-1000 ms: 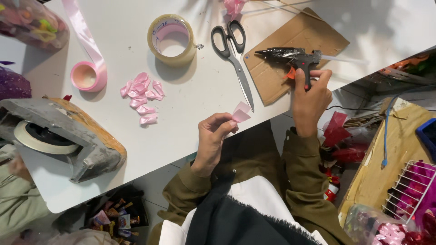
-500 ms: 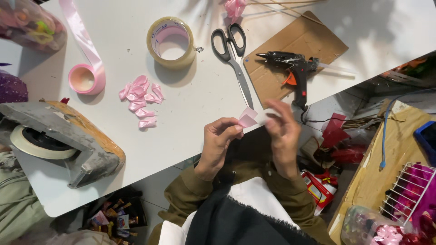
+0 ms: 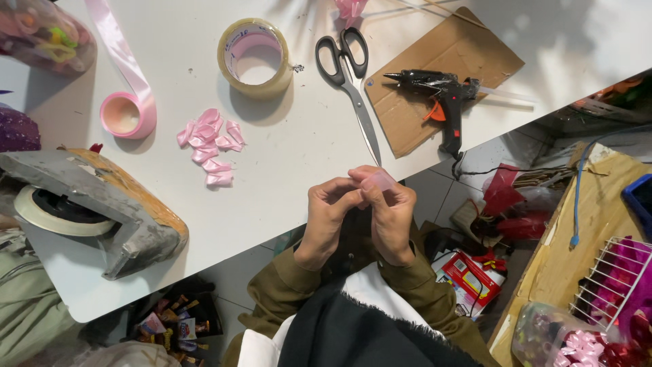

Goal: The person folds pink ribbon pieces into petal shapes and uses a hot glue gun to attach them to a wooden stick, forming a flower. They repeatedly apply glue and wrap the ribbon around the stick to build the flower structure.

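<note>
Both hands meet at the near edge of the white table (image 3: 292, 156). My left hand (image 3: 329, 211) and my right hand (image 3: 390, 212) pinch a small folded piece of pink ribbon (image 3: 377, 181) between their fingertips. A little pile of folded pink ribbon pieces (image 3: 209, 145) lies on the table to the left. Behind my hands rest black-handled scissors (image 3: 350, 75) and a black glue gun (image 3: 438, 92) on a sheet of cardboard (image 3: 468, 58).
A roll of clear tape (image 3: 255, 57) and a pink ribbon spool (image 3: 126, 114) sit further back. A grey tape dispenser (image 3: 88, 204) stands at the left. Boxes, a wire basket (image 3: 611, 285) and bags of bows crowd the floor at the right.
My right hand left the glue gun on the cardboard and came to the left hand. Both hands now hold the pink piece, slightly lower and closer to my body.
</note>
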